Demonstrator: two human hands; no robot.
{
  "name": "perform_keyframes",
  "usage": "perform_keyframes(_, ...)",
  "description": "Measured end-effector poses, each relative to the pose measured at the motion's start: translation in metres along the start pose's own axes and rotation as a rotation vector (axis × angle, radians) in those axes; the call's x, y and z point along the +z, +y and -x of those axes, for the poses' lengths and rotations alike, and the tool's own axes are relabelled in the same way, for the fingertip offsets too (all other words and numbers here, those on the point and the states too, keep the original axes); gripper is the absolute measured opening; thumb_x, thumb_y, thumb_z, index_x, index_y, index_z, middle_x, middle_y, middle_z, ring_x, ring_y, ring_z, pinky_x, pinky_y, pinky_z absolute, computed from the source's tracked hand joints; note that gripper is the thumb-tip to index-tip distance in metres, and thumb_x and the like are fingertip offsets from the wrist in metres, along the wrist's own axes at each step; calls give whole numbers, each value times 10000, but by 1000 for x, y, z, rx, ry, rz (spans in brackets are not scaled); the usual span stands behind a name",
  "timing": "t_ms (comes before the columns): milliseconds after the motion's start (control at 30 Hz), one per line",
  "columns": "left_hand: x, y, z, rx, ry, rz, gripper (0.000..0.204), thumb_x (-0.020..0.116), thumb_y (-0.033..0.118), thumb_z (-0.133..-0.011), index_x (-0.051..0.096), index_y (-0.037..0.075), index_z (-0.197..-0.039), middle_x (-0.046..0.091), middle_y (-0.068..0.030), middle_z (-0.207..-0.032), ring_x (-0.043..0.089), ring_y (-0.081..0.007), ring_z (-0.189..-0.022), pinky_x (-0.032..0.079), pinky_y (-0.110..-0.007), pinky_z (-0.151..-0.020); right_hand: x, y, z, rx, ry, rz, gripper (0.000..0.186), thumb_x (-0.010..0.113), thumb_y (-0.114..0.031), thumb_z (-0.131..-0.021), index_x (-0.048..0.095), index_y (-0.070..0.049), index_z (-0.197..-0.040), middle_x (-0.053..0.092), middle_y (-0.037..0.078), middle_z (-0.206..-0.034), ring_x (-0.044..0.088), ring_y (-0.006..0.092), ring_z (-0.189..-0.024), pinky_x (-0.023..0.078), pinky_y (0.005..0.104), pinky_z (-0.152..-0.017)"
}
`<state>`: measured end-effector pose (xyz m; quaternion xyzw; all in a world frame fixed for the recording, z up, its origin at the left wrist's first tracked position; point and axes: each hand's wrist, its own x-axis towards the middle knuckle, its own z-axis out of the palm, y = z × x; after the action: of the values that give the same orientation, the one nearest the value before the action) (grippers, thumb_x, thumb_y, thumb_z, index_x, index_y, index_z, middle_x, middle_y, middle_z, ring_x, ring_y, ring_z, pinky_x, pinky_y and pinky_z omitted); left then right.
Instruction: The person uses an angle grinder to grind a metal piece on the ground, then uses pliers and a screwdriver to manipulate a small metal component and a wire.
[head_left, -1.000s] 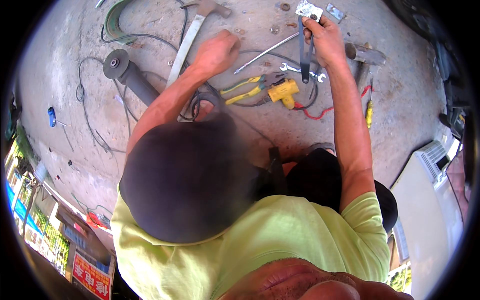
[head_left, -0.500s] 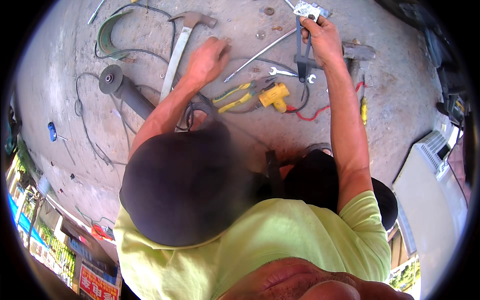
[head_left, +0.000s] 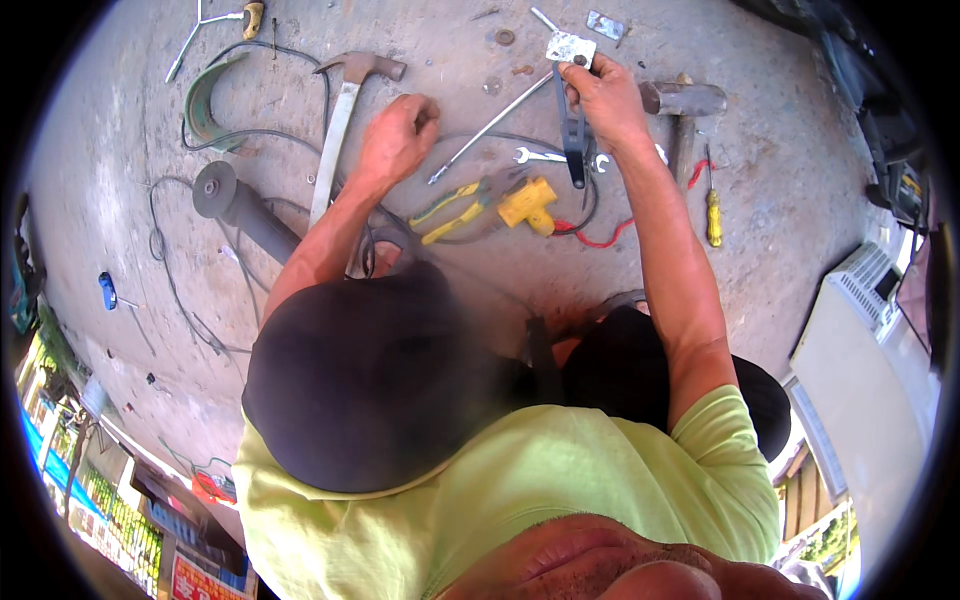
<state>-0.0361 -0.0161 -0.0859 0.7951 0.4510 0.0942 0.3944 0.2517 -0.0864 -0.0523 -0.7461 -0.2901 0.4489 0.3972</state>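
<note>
My right hand (head_left: 612,98) grips a dark V-shaped metal bracket (head_left: 572,135) with a pale, worn plate (head_left: 570,48) at its far end. The bracket's narrow end points back toward me, above an open-ended wrench (head_left: 545,156). My left hand (head_left: 400,140) is raised over the floor just right of a claw hammer (head_left: 345,105), its fingers curled together. Whether anything lies inside those fingers is hidden. Between my hands a long thin metal rod (head_left: 490,127) lies slantwise. Nearer to me are yellow-handled pliers (head_left: 455,222) and a yellow tool (head_left: 527,203).
An angle grinder (head_left: 245,205) and its looping cable lie at left, below a curved green metal strip (head_left: 200,110). At right are a heavy hammer (head_left: 685,98) and a yellow screwdriver (head_left: 714,220). A small metal plate (head_left: 605,25) rests beyond my right hand. A white appliance casing (head_left: 865,370) stands far right.
The whole view has shifted slightly. My right hand has brought the bracket a little nearer to me, and the small metal plate behind it now shows apart. My left hand stays curled.
</note>
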Motion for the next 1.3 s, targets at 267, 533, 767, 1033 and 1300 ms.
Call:
perform_keyframes(267, -3, 16, -7, -291, -81, 724, 118, 674, 101, -932, 646, 7, -997, 653, -31, -828, 599, -112, -702, 480, -271, -631, 30, 8, 13, -60, -83, 132, 377, 680, -341, -855, 711, 9, -990, 724, 159, -855, 673, 238, -800, 509, 386, -737)
perform_keyframes(533, -18, 48, -12, -263, -12, 1085, 114, 703, 94, -920, 661, 29, -1004, 655, -39, -816, 588, -114, -689, 466, -264, -622, 59, -26, 42, -194, -137, 100, 218, 683, -178, -913, 706, -1, -1038, 632, -16, -739, 508, 74, -627, 443, 291, -587)
perform_keyframes(767, -26, 58, -2, -217, 34, 1001, 116, 705, 97, -921, 679, 22, -1005, 650, -25, -807, 576, -101, -684, 469, -257, -616, 71, -35, 52, -468, -78, 281, 301, 665, -246, -875, 612, 50, -902, 632, 278, -888, 614, 461, -827, 487, 484, -740)
perform_keyframes(1033, -27, 54, 3, -247, 49, 1027, 98, 691, 77, -928, 687, 20, -1007, 647, -16, -809, 567, -93, -673, 462, -248, -603, 77, -43, 57, -493, -60, 314, 300, 656, -235, -872, 570, 52, -864, 594, 294, -889, 588, 499, -856, 469, 519, -744)
perform_keyframes(1300, -28, 59, 4, -260, 42, 1044, 100, 680, 82, -939, 682, 16, -1014, 636, -17, -795, 558, -92, -660, 458, -249, -594, 79, -43, 59, -479, -58, 331, 308, 645, -244, -871, 574, 56, -872, 607, 296, -916, 595, 495, -880, 472, 524, -776)
